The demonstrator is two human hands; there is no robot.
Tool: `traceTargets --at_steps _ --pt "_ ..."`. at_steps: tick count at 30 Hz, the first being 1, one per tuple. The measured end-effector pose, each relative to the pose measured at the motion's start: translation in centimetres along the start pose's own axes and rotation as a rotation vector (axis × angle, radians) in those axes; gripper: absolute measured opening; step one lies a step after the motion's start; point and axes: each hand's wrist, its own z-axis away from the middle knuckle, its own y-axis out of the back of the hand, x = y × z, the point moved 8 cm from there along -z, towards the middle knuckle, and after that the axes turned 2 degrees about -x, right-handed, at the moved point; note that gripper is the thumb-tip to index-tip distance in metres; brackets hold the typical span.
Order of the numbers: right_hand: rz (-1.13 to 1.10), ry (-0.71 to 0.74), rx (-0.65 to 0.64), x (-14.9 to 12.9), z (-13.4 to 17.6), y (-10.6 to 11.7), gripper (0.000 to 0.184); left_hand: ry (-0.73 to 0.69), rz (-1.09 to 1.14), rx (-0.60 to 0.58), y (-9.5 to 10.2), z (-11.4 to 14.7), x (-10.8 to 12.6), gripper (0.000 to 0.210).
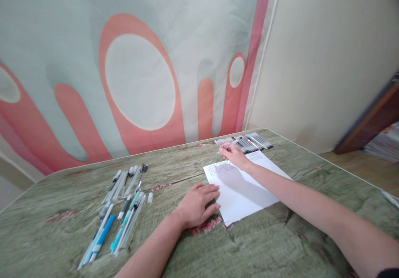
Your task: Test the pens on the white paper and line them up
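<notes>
A white sheet of paper lies on the table, with rows of small handwriting along its far part. My right hand is over the far edge of the sheet, its fingers pinched round a slim pen. Where the pen's tip meets the paper I cannot make out. My left hand lies flat with fingers stretched out, the fingertips on the sheet's left edge. Just beyond the right hand, a row of pens lies side by side.
On the left of the wood-patterned table lie several loose pens, a blue pen and a small white cap. A patterned curtain hangs behind the far edge. A shelf stands at the far right.
</notes>
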Motion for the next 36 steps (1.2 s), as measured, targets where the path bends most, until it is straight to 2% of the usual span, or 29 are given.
traceTargets --at_steps 3,6,7,10,13,15,20,25,27,30,36 --pt "0.049 -0.083 0.003 3.0 1.3 2.8 0.024 -0.02 0.048 0.042 0.3 0.0 0.0 0.037" --pt "0.137 -0.166 0.12 5.7 2.4 7.1 0.023 -0.037 0.105 0.096 0.6 0.1 -0.1 0.035" --pt "0.176 -0.197 0.197 6.5 2.8 8.9 0.021 -0.037 0.119 0.107 0.6 0.1 -0.1 0.034" --pt "0.234 -0.248 0.345 8.3 4.0 13.3 0.017 -0.023 0.133 0.109 0.6 0.1 -0.3 0.033" --pt "0.265 -0.275 0.446 9.5 5.4 16.5 0.019 0.001 0.123 0.08 0.3 0.0 -0.6 0.033" --pt "0.293 -0.28 0.481 10.0 6.2 17.9 0.021 0.017 0.119 0.066 0.1 -0.1 -0.8 0.033" --pt "0.374 -0.262 0.507 10.5 7.1 19.2 0.021 0.033 0.134 0.083 0.0 -0.1 -1.0 0.033" --pt "0.553 -0.161 0.513 8.9 7.0 19.0 0.023 0.05 0.131 0.057 -0.1 -0.2 -1.2 0.034" --pt "0.587 -0.124 0.463 8.5 6.7 18.5 0.025 0.054 0.134 0.047 -0.2 -0.3 -1.2 0.034" --pt "0.58 -0.15 0.4 9.1 6.4 18.1 0.025 0.045 0.155 0.061 -0.1 -0.3 -1.2 0.034" --pt "0.546 -0.203 0.393 10.4 6.2 18.4 0.024 0.052 0.08 0.039 -0.3 -0.3 -1.2 0.035"
